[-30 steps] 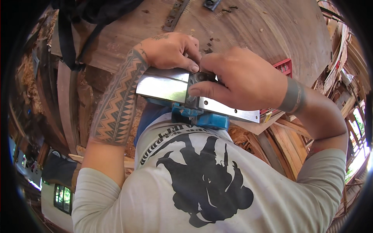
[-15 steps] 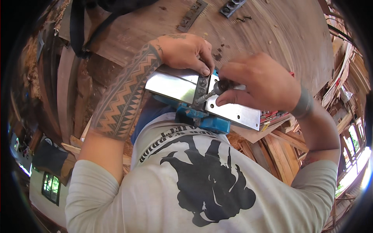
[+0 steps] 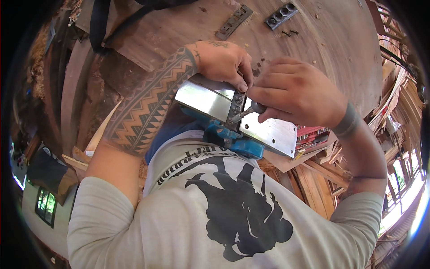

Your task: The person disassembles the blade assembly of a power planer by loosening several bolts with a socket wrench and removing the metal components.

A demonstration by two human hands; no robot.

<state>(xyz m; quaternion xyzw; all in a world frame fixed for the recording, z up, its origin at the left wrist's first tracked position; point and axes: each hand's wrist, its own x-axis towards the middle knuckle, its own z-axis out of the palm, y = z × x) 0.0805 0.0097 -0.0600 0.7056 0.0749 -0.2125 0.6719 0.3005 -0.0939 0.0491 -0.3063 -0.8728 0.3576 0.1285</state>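
Observation:
An electric hand planer with a blue body (image 3: 246,148) lies upside down, its shiny metal sole (image 3: 201,99) facing up. Across the gap in the sole runs a dark metal clamp bar (image 3: 238,99) with round bolt heads. My left hand (image 3: 222,62) pinches at the far end of this bar, thumb and fingertips together. From the right, my right hand (image 3: 302,92) is curled round the dark handle of a small driver-like tool (image 3: 256,108). Its metal shaft slants down to the near end of the bar. My fingers partly hide the handle and the sole.
On the wooden table (image 3: 179,33), beyond my hands, lie a slotted metal plate (image 3: 234,22), a second dark bar with round holes (image 3: 281,16) and small bolts (image 3: 290,32). A red case of tools (image 3: 311,138) is at the right. Wood offcuts (image 3: 319,179) lie below it.
My right hand has turned on the tool, its fingers and thumb now curled in closer. My left hand keeps its place on the bar. The whole view has shifted slightly.

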